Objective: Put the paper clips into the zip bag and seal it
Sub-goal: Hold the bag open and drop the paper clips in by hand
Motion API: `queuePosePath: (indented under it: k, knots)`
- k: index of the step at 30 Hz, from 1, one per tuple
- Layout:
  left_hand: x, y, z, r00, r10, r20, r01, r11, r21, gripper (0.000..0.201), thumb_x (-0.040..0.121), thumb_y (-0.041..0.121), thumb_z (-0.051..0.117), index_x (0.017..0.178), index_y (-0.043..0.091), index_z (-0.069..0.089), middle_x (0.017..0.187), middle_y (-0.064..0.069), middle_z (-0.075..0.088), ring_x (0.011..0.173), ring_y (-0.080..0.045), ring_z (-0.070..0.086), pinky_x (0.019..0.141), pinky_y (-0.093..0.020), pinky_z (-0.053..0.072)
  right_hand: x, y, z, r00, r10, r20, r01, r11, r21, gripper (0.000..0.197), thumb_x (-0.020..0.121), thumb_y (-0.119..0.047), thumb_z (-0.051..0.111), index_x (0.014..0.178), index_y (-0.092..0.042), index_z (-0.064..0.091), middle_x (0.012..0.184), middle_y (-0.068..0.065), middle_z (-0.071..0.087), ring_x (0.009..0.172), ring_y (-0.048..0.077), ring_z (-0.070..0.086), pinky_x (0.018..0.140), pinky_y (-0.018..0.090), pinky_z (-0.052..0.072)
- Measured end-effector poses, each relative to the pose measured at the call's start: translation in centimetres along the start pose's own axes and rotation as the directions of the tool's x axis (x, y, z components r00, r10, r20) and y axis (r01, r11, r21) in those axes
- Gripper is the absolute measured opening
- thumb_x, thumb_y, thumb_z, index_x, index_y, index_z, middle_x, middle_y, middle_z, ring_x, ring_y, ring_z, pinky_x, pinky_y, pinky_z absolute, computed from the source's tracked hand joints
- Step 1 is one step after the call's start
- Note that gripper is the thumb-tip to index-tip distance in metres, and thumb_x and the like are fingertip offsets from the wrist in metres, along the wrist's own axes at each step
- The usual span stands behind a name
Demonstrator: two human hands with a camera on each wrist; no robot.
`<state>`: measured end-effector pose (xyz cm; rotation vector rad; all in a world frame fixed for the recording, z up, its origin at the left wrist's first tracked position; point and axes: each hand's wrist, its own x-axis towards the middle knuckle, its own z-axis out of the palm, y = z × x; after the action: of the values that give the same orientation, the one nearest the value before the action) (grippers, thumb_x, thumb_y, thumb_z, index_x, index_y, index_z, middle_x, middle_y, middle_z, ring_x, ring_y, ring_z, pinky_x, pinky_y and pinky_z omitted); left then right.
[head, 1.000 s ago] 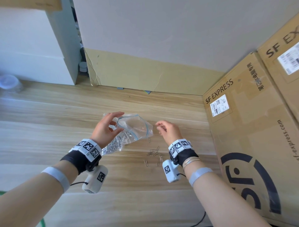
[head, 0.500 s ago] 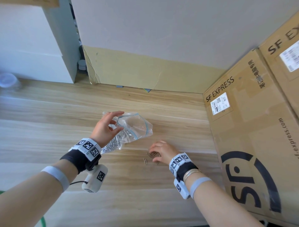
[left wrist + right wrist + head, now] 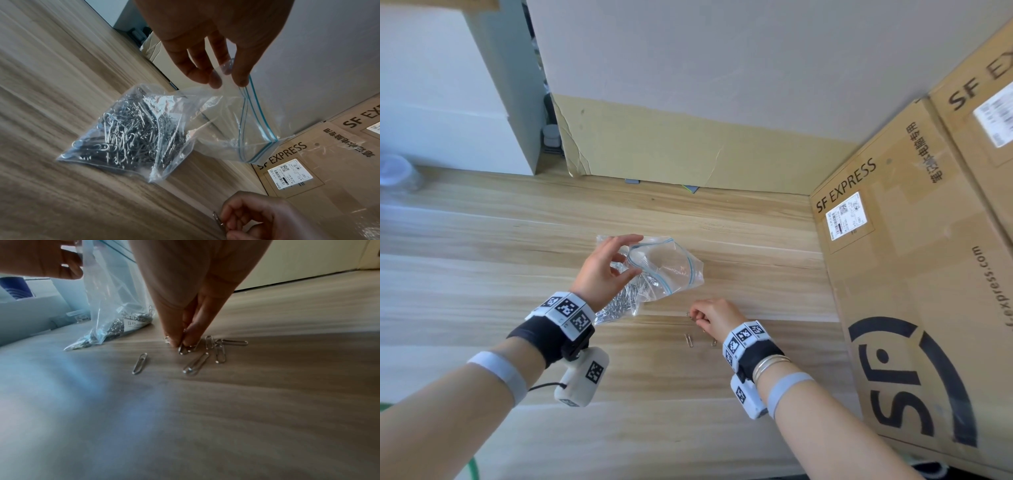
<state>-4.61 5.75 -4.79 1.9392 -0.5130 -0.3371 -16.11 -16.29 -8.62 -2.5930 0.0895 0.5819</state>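
A clear zip bag (image 3: 664, 270) with a blue seal strip stands on the wooden table, its bottom heavy with silver paper clips (image 3: 127, 136). My left hand (image 3: 606, 270) pinches the bag's upper rim (image 3: 232, 78) and holds the mouth up and open. To the right, my right hand (image 3: 714, 317) is down at the table, its fingertips (image 3: 180, 340) pinching paper clips out of a small loose group (image 3: 216, 350). Several more clips lie flat around it, one apart at the left (image 3: 139, 363).
Large SF Express cardboard boxes (image 3: 914, 274) wall off the right side. A flat cardboard sheet (image 3: 688, 154) leans against the back wall. White boxes (image 3: 458, 102) stand at the back left, with a clear round container (image 3: 397, 171) beside them.
My right hand went from beside the bag's mouth down to the loose clips and now pinches some. The left hand and bag have barely moved.
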Motion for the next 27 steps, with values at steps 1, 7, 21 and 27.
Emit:
queuePosePath:
  k: [1,7,21,27]
  knots:
    - [0.0,0.0,0.0,1.0,0.002,-0.001,-0.002,1.0,-0.002,0.057,0.077,0.007,0.068,0.106,0.049,0.044,0.108,0.026,0.045,0.085,-0.001,0.051,0.067,-0.008,0.046,0.1,-0.2,0.0,1.0,0.015,-0.01,-0.015,1.0,0.007,0.02,0.079,-0.001,0.054,0.093,-0.008,0.066,0.091,0.009,0.07,0.083,0.024,0.063,0.077,0.027,0.046]
    - [0.1,-0.1,-0.2,1.0,0.003,0.002,-0.003,1.0,0.006,0.056,0.077,0.008,0.068,0.105,0.05,0.043,0.108,0.023,0.047,0.086,0.0,0.051,0.067,-0.01,0.047,0.5,-0.5,-0.3,0.995,0.092,-0.04,-0.088,0.993,0.077,0.021,0.077,0.0,0.054,0.086,-0.009,0.071,0.087,0.01,0.072,0.071,0.015,0.059,0.077,0.025,0.05]
    - [0.6,-0.1,0.2,1.0,0.02,0.006,-0.02,0.999,-0.026,0.072,0.075,0.004,0.07,0.102,0.065,0.043,0.109,0.024,0.048,0.083,0.007,0.051,0.065,-0.01,0.046,3.1,-6.3,-7.8,0.928,-0.099,-0.36,0.205,0.941,0.268,0.012,0.078,-0.007,0.068,0.089,-0.009,0.072,0.092,0.007,0.073,0.079,0.015,0.066,0.079,0.019,0.051]
    - [0.5,-0.3,-0.1,1.0,0.017,-0.006,-0.017,1.0,-0.019,0.072,0.076,0.007,0.07,0.102,0.067,0.041,0.11,0.022,0.051,0.082,0.001,0.052,0.065,-0.009,0.046,2.0,-4.1,-8.4,0.93,0.049,-0.365,0.106,0.914,0.393,0.01,0.084,-0.015,0.061,0.089,-0.016,0.07,0.077,-0.004,0.07,0.065,0.003,0.065,0.068,0.015,0.054]
